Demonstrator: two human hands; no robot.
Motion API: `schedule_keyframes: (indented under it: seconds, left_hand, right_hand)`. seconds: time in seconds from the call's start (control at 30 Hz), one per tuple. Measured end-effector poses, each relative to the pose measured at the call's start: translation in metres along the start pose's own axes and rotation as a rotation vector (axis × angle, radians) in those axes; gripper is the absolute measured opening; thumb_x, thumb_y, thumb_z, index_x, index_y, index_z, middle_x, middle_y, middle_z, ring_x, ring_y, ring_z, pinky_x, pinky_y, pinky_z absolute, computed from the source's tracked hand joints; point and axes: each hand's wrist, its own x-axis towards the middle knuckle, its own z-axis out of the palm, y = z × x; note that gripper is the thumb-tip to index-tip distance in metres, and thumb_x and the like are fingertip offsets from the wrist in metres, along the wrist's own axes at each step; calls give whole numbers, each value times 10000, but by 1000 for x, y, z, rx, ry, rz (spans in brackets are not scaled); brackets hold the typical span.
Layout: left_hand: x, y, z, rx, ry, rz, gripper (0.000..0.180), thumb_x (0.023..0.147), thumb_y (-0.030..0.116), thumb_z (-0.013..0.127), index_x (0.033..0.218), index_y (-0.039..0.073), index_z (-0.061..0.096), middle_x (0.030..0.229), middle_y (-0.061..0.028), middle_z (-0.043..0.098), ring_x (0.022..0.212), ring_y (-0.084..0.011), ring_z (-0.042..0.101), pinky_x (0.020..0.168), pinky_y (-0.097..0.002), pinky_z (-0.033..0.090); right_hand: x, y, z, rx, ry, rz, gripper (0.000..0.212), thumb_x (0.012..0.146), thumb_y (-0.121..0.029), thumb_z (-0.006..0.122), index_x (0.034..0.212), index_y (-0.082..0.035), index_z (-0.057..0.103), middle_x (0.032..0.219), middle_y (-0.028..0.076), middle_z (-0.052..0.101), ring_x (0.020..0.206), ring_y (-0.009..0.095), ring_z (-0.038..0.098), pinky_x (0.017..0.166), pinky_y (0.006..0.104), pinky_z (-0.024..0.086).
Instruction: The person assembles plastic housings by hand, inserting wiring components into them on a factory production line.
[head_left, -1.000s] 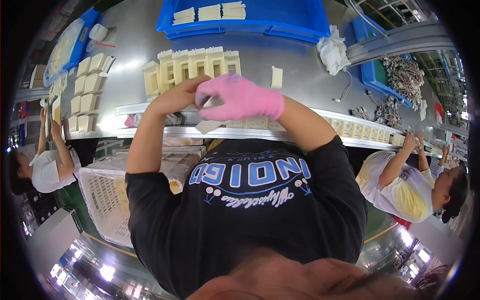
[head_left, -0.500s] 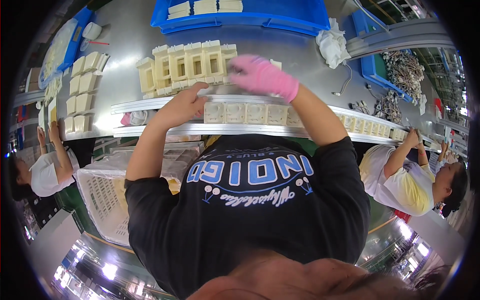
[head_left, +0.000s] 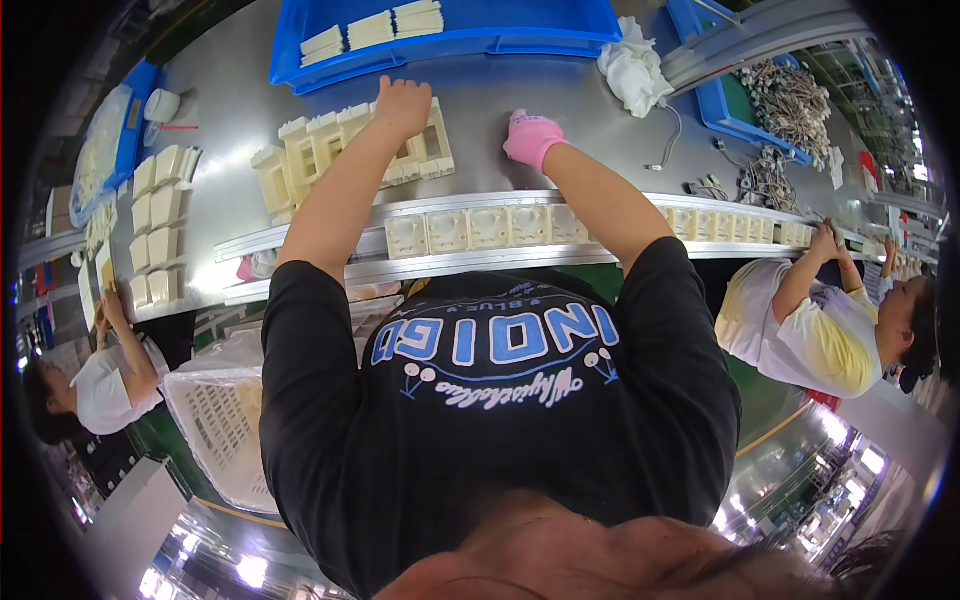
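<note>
My bare left hand (head_left: 403, 100) reaches far forward and lies on the right end of a row of cream plastic housings (head_left: 320, 150) standing on the grey table (head_left: 560, 95), fingers curled over one housing. My right hand (head_left: 530, 135), in a pink glove, is balled knuckles-up on the table just right of that row. What is under its fingers is hidden. Below both forearms, a line of square cream boxes (head_left: 480, 228) sits in a metal rail along the table's near edge.
A blue tray (head_left: 450, 35) with flat cream pieces stands at the back, with a white cloth (head_left: 630, 70) and a blue bin of wired parts (head_left: 790, 100) to the right. More cream housings (head_left: 155, 225) lie left. Co-workers stand left (head_left: 90, 390) and right (head_left: 830, 320). A white basket (head_left: 225, 420) sits below.
Both hands left the rail near my body and moved forward and apart. The left went onto the row of housings; the right went to the spot where a loose cream piece lay.
</note>
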Motion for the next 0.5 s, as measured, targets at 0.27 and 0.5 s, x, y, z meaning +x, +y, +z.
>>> schedule_keyframes:
  seconds: [0.27, 0.5]
  left_hand:
    - [0, 2, -6, -39, 51, 35, 222, 738, 55, 492, 944, 82, 571, 933, -98, 567, 965, -251, 521, 929, -480, 286]
    - [-19, 17, 4, -47, 142, 364, 302, 709, 49, 539, 986, 139, 619, 1173, -89, 500, 1194, -247, 379, 1016, -477, 201]
  right_hand:
    - [9, 9, 5, 165, 10, 104, 447, 682, -173, 612, 1087, -11, 517, 1038, 165, 597, 976, 305, 577, 805, 374, 469]
    - [3, 9, -10, 88, 45, 3, 361, 679, -230, 657, 967, -27, 583, 942, 160, 628, 929, 302, 593, 795, 375, 469]
